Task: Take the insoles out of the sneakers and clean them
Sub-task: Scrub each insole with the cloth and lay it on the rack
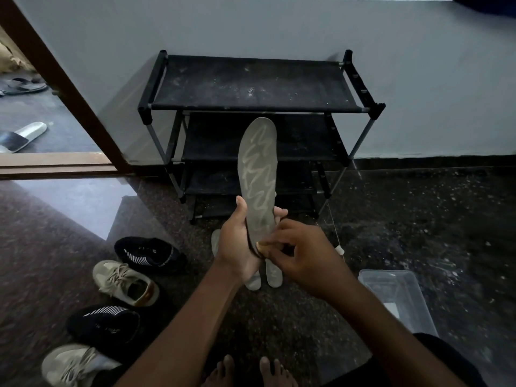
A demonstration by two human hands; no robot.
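I'm in a home entryway, by the look of it. A black shoe rack [251, 107] stands against the plain wall [418, 79], with sneakers [125, 283] lined up on the polished stone floor [418, 233] beside me. Through the wooden door frame [69, 88] to my left, slippers [22, 136] lie scattered on the ground outside.
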